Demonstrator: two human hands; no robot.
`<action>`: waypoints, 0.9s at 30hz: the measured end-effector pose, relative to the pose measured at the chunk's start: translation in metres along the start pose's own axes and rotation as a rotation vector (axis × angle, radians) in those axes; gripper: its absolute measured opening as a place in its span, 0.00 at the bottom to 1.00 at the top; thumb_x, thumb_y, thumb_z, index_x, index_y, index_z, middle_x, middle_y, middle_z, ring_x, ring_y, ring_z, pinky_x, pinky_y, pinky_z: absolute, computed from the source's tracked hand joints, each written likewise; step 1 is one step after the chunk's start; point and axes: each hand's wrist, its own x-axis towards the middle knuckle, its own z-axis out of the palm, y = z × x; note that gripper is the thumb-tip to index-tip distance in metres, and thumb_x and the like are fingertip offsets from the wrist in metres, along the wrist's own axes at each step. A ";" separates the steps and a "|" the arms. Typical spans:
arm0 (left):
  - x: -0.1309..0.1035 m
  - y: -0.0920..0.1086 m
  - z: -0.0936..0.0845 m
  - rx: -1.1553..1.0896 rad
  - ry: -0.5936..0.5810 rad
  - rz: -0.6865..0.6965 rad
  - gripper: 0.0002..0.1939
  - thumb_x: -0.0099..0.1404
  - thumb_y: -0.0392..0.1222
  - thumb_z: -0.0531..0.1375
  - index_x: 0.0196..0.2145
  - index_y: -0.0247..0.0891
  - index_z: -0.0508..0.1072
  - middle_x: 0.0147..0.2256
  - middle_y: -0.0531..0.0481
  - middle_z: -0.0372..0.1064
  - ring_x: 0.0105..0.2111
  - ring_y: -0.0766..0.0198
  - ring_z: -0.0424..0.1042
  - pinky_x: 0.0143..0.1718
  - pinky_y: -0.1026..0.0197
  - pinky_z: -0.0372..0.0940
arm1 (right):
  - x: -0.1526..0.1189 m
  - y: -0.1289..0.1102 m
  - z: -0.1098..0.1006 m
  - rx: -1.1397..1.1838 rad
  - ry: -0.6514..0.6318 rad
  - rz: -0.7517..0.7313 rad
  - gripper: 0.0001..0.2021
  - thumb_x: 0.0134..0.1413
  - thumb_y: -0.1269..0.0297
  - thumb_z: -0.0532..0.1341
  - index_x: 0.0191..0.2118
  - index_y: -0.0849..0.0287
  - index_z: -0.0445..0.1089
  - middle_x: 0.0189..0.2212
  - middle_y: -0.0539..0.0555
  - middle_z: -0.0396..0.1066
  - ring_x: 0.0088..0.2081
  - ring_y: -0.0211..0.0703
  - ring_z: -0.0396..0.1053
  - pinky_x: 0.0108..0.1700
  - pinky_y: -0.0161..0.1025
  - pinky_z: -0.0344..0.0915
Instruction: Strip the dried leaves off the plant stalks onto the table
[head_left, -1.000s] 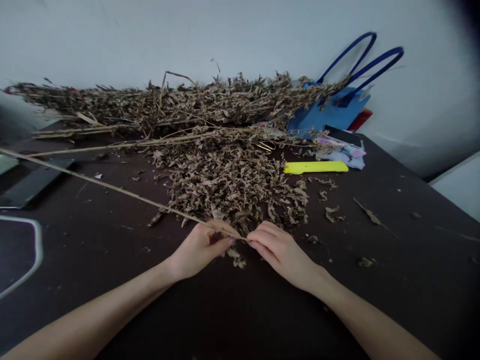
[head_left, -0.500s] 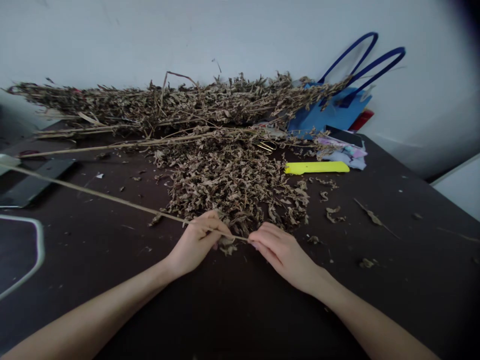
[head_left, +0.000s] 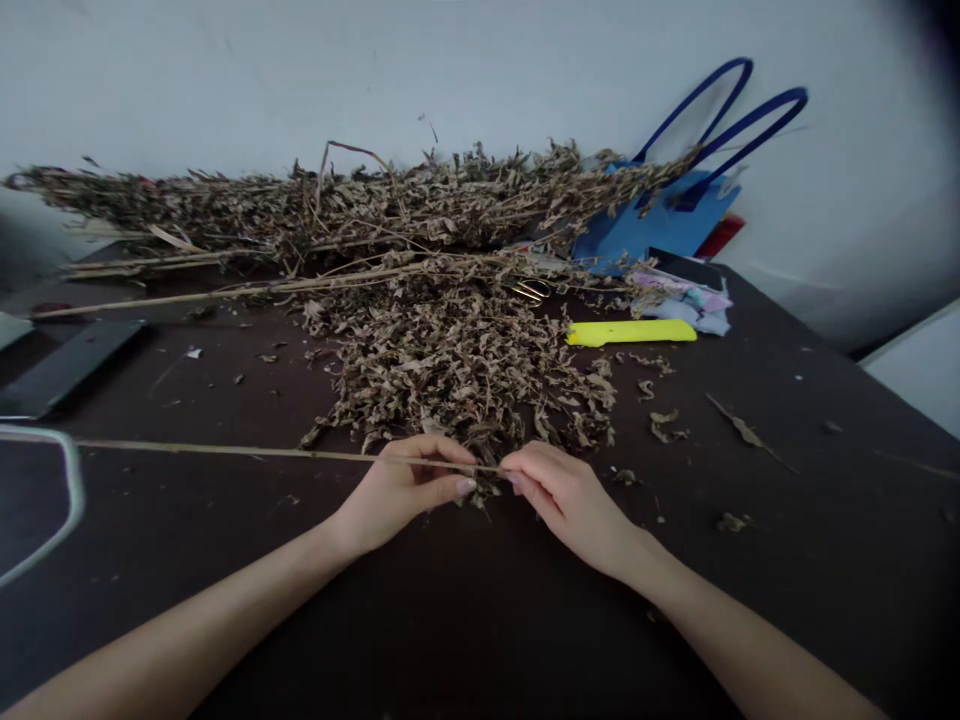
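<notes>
A long, thin dried plant stem (head_left: 262,451) runs almost level from the left side across my left hand (head_left: 397,490) to my right hand (head_left: 559,490). The left hand loosely holds it between thumb and forefinger, whose tips are a little apart. My right thumb and forefinger pinch the stem's thin end. A few curled leaves hang by the left fingertips, and whether they are attached to the stem I cannot tell. Just beyond both hands lies a heap of dried, crumpled leaves (head_left: 450,370).
Leafy dried stalks (head_left: 450,200) are piled along the wall. To the right are a blue bag (head_left: 645,225), a yellow strip-shaped object (head_left: 630,332), gold-coloured handles (head_left: 532,290) and a folded cloth (head_left: 686,300). A dark flat object (head_left: 71,370) and a white-edged frame (head_left: 73,485) are at left.
The stem's left part has swung down, from slanting to nearly level. My left thumb and forefinger have spread apart somewhat. The right hand keeps its pinch, nearly in place.
</notes>
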 end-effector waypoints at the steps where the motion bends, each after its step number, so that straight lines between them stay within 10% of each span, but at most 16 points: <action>1: 0.000 0.000 0.000 -0.029 0.010 -0.014 0.10 0.57 0.41 0.62 0.35 0.34 0.71 0.26 0.53 0.65 0.22 0.72 0.62 0.23 0.68 0.59 | 0.000 0.000 0.001 -0.002 -0.005 -0.001 0.09 0.62 0.69 0.48 0.37 0.58 0.65 0.30 0.51 0.66 0.33 0.37 0.64 0.36 0.35 0.61; 27: -0.001 -0.002 0.006 -0.081 0.188 0.087 0.08 0.53 0.38 0.65 0.26 0.33 0.69 0.23 0.54 0.66 0.22 0.71 0.64 0.23 0.68 0.60 | -0.003 0.002 0.005 0.076 -0.104 0.051 0.08 0.60 0.72 0.50 0.40 0.57 0.65 0.33 0.50 0.67 0.34 0.35 0.65 0.36 0.32 0.60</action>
